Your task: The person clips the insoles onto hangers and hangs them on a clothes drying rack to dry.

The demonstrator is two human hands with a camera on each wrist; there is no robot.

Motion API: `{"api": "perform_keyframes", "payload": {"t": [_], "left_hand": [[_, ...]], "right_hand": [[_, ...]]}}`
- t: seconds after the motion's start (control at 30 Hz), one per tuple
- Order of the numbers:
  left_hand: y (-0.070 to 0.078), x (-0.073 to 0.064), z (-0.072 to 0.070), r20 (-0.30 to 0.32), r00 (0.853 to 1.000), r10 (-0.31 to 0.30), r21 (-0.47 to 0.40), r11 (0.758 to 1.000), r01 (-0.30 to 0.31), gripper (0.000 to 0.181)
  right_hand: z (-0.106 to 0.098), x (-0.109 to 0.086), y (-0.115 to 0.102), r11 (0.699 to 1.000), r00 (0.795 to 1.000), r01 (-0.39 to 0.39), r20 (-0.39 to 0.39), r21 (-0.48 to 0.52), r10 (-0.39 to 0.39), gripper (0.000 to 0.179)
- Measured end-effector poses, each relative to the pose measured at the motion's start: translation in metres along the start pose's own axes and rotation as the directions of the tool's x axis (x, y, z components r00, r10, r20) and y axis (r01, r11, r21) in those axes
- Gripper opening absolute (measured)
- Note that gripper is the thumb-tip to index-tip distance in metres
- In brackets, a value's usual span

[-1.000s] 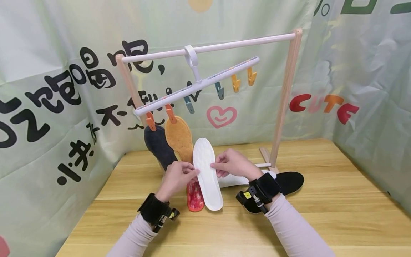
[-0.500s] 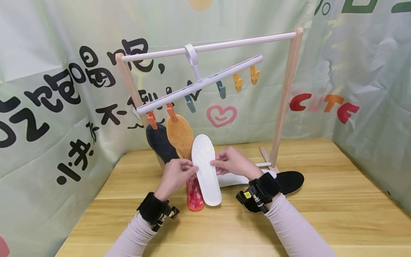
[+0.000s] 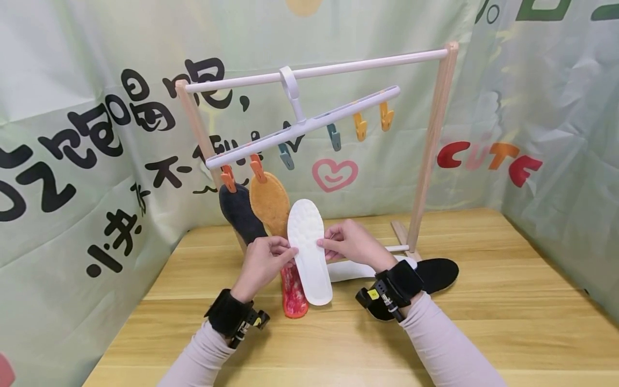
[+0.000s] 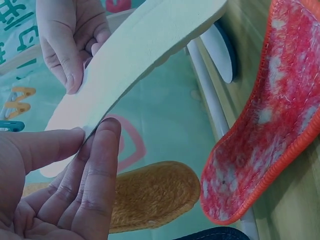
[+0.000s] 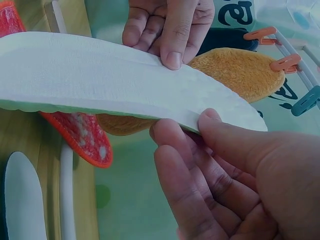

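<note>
In the head view a white insole [image 3: 311,274] is held nearly upright, toe end up, above the table. My left hand [image 3: 263,263] pinches its left edge between thumb and fingers. The opposite edge is pinched by my right hand [image 3: 355,246], as the right wrist view also shows. Behind the left hand hang a dark insole [image 3: 239,212] and a tan fuzzy insole [image 3: 269,199], each from an orange clip. A red-and-white fuzzy insole [image 3: 294,301] lies partly hidden behind the white one.
A white clip hanger [image 3: 333,116] tilts from the bar of a wooden rack [image 3: 432,129]. Its blue clips [image 3: 335,137] and yellow clips [image 3: 360,128] hang without insoles. Behind my right hand lie another white insole [image 3: 348,270] and a black insole [image 3: 439,273] on the table.
Both hands have lifted the white insole slightly, its top end tipping a little to the left. The hanger's right end has swayed slightly.
</note>
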State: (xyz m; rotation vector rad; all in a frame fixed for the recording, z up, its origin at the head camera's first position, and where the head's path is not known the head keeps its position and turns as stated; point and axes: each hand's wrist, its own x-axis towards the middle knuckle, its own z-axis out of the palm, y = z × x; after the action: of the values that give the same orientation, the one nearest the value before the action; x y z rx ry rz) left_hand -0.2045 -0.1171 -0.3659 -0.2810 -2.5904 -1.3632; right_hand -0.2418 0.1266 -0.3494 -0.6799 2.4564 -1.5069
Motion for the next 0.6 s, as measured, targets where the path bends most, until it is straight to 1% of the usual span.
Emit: {"api": "perform_keyframes", "payload": {"t": [0.4,0.6], "left_hand": [[0.0009,0.0002,-0.0010,-0.018,1.000,0.019,-0.009,1.000,-0.019,0.011],[0.0017,-0.0004,-0.0014,-0.022,0.999,0.028,-0.005,1.000,-0.028,0.011]], "right_hand": [[-0.0001,0.0003,-0.0010,1.000,0.999,0.027,-0.017,-0.016,-0.027,0.019],[0.0004,0.0008,-0.0009,1.000,0.999,0.027,-0.025,-0.010,-0.027,0.017]]}}
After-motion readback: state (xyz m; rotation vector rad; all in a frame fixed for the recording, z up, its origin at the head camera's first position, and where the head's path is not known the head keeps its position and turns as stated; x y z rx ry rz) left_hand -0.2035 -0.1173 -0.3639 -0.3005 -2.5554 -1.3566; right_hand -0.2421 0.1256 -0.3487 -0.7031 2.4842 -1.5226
